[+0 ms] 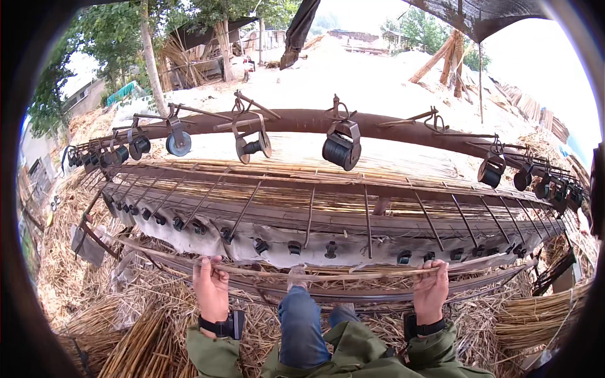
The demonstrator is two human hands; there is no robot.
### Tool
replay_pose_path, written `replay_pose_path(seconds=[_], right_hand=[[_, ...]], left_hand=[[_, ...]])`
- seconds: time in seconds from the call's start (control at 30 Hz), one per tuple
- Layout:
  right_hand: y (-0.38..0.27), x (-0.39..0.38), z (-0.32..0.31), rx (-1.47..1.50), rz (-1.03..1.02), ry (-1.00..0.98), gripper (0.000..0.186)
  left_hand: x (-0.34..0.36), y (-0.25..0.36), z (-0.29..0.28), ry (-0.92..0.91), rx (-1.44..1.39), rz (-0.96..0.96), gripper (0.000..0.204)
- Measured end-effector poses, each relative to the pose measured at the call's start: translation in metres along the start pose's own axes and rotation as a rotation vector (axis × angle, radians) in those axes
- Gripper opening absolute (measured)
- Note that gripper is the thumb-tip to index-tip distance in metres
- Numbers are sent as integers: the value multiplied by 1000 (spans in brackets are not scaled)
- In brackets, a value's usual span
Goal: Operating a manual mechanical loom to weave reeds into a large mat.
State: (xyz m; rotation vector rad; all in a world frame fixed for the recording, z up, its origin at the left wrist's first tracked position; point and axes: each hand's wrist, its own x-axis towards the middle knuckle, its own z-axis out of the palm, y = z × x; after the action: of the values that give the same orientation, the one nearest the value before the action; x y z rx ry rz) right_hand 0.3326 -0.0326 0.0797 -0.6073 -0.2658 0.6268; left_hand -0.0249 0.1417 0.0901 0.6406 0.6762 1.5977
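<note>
A long, thin reed stalk (353,276) lies crosswise in front of me, slightly bowed. My left hand (212,291) has its fingers curled round the stalk towards its left part. Farther right, my right hand (431,291) pinches the same stalk between thumb and fingers. Just beyond it stands a long metal frame with upright rods (312,217) and a pale sheet strip (283,244) dotted with small dark spools (294,247). Above, a thick brown pipe (302,118) carries hanging spools, among them one full of dark wire (340,151) and a nearly bare one (252,147).
Reed bundles lie at the lower left (142,340) and right (542,315). Loose straw (82,252) covers the ground. A lower curved rail (353,295) runs near my legs. Behind the pipe spreads a pale reed mat (378,151); trees (101,44) stand at the back left.
</note>
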Motion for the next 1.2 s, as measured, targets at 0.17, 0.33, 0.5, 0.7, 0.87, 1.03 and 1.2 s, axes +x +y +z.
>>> replay_pose_path(seconds=[0.17, 0.33, 0.5, 0.7, 0.87, 1.03, 1.2], right_hand=[[90, -58, 34, -129, 613, -357, 30], [92, -56, 24, -256, 597, -380, 31], [59, -49, -8, -882, 299, -414, 32], [52, -56, -15, -882, 332, -308, 40], [63, -51, -13, -937, 316, -337, 41], [76, -40, -15, -951, 274, -438, 42], [77, -33, -28, -986, 353, -183, 42]], left_hand=[[-55, -71, 42, -487, -41, -532, 15], [-12, -39, 13, -402, 3, -335, 17], [100, 62, -47, -415, 186, -317, 16], [182, 86, -98, 28, 52, -356, 16], [197, 80, -108, -12, 210, -188, 15], [262, 111, -115, 126, 132, -180, 17], [331, 95, -89, 174, 86, -72, 14]])
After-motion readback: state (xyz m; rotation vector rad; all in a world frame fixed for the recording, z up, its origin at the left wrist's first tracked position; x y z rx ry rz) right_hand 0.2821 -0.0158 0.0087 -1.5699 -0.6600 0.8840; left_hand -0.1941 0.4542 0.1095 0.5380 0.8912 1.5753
